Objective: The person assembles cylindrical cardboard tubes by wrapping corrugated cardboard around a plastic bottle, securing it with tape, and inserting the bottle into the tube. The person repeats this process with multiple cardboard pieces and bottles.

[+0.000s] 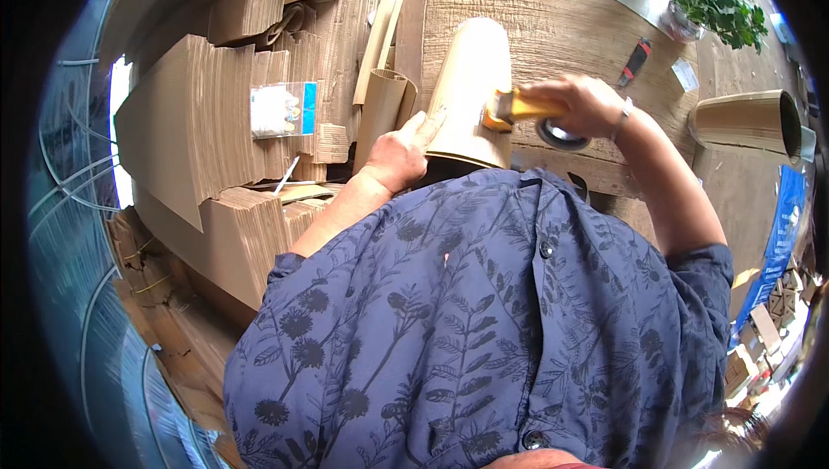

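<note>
A rolled tan cardboard tube (471, 80) lies on the wooden table in front of me, its open end towards my body and its top lit brightly. My left hand (404, 151) rests against the tube's left side, fingers stretched out along it. In my right hand (579, 106) is a yellow tape dispenser (528, 106) with a dark round roll under the palm. Its orange head touches the tube's right side or sits just beside it. Nearer the table's right side lies a red and black utility knife (635, 61).
Stacks of flat cardboard (211, 115) fill the left, with a clear bag (283, 110) on them. A smaller cardboard roll (380, 110) stands left of the tube. At right are a potted plant (718, 1), another cardboard roll (743, 123) and a blue package (777, 236).
</note>
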Available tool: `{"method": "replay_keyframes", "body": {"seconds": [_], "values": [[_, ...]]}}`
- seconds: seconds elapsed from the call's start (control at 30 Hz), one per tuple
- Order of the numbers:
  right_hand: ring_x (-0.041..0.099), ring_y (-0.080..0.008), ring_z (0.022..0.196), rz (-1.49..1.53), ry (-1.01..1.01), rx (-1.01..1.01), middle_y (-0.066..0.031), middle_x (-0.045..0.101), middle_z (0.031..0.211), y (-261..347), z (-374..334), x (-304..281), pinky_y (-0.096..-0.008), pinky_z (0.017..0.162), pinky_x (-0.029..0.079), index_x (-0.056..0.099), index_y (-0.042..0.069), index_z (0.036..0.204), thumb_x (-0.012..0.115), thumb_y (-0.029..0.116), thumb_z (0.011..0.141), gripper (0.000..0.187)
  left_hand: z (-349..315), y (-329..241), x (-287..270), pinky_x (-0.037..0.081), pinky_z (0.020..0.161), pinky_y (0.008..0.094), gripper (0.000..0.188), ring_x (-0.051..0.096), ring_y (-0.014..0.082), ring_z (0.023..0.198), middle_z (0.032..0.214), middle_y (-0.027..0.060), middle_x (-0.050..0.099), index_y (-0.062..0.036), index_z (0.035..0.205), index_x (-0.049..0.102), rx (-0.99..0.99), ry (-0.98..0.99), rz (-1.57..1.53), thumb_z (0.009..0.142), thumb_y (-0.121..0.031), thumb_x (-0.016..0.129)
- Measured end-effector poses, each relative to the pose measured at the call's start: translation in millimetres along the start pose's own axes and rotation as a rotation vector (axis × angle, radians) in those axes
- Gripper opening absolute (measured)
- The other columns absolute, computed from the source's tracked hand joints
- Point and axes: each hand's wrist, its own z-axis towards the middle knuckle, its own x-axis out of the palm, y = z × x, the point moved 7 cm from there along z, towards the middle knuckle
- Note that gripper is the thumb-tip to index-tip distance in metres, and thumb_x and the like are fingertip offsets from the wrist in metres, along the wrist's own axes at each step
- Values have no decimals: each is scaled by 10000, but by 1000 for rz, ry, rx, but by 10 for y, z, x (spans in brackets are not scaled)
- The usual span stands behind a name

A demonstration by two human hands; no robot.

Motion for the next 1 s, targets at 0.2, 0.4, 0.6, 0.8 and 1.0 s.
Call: {"method": "replay_keyframes", "body": {"seconds": [0.2, 0.4, 0.6, 0.8, 1.0], "values": [[684, -312, 859, -186, 117, 87, -128, 689, 955, -68, -295, 147, -422, 779, 551, 665, 290, 1254, 736, 193, 750, 517, -18, 60, -17, 581, 800, 417, 711, 686, 370, 916, 1266, 212, 607, -205, 1455, 465, 14, -93, -52, 769, -25, 521], [702, -255, 940, -90, 539, 136, -57, 732, 1070, -588, 220, 633, -386, 823, 547, 678, 291, 1238, 695, 143, 698, 560, 160, 55, -207, 562, 838, 417, 589, 671, 374, 970, 1189, 192, 651, -157, 1427, 499, 41, -109, -174, 845, -71, 535], [656, -249, 1072, 44, 67, 692, -78, 689, 1193, -1598, -914, 956, -350, 927, 506, 607, 227, 1326, 765, 175, 700, 648, 207, 508, -409, 504, 969, 381, 479, 611, 375, 1150, 1264, 220, 617, -78, 1399, 508, -109, -213, -411, 946, -216, 574], [566, -120, 712, 1038, -943, 750, -30, 641, 883, -2259, -1376, 1275, -270, 634, 476, 480, 33, 1399, 723, 116, 804, 648, 941, 552, -807, 514, 908, 420, 393, 636, 429, 1054, 1135, 267, 650, -71, 1301, 594, -300, -139, -361, 942, -230, 572], [639, -194, 800, 880, -822, 1025, -93, 672, 922, -2887, -1381, 2203, -348, 714, 502, 593, 45, 1189, 764, 209, 763, 488, 1592, 389, -1123, 518, 478, 339, 262, 621, 207, 547, 775, 119, 668, -27, 1115, 642, -305, 42, -607, 918, -135, 508]]}}
